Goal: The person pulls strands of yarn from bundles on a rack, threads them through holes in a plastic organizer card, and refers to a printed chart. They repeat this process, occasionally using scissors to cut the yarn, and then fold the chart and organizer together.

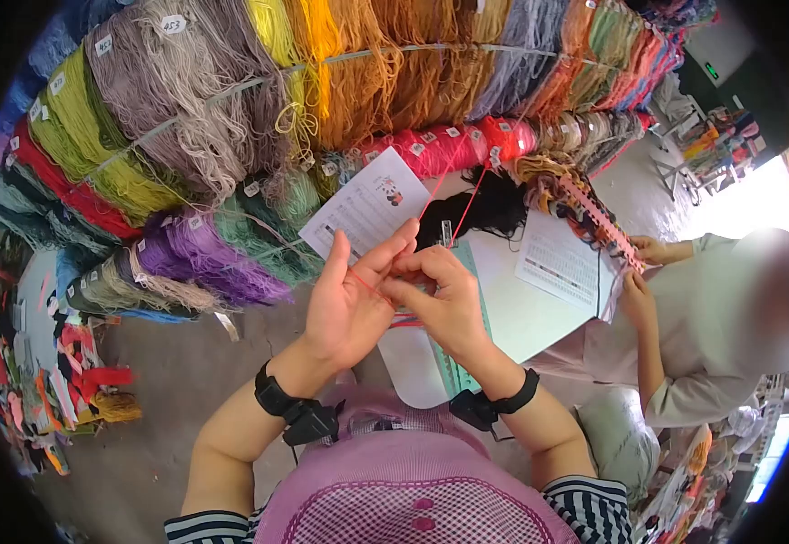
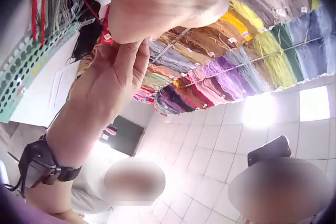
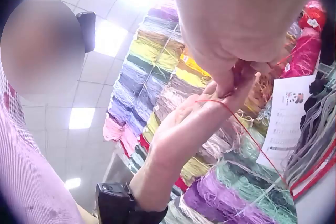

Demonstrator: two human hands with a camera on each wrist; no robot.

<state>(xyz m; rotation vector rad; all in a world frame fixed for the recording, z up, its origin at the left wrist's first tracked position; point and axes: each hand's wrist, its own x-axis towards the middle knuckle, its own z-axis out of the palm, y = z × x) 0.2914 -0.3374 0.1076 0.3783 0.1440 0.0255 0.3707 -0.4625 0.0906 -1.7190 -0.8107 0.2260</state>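
Observation:
My left hand (image 1: 345,313) is turned palm up, its thumb and fingers mostly straight, with a thin red thread (image 1: 365,283) running across it. At its fingertips my right hand (image 1: 444,295) pinches the red thread between thumb and fingers; the pinch itself is partly hidden. Red strands rise from the hands toward a bright red skein (image 1: 503,140). In the right wrist view, the red thread (image 3: 247,131) slants down from the left hand toward hanging grey and red threads (image 3: 315,174). Below the hands lies a green perforated board (image 1: 456,372), also seen in the left wrist view.
Labelled thread skeins (image 1: 358,82) hang in rows ahead. A printed sheet (image 1: 372,204) leans behind my hands; another sheet (image 1: 558,263) lies on the white table (image 1: 503,313). At right, another person (image 1: 712,317) holds a pink perforated strip (image 1: 599,208) bearing threads. Black thread (image 1: 485,208) lies nearby.

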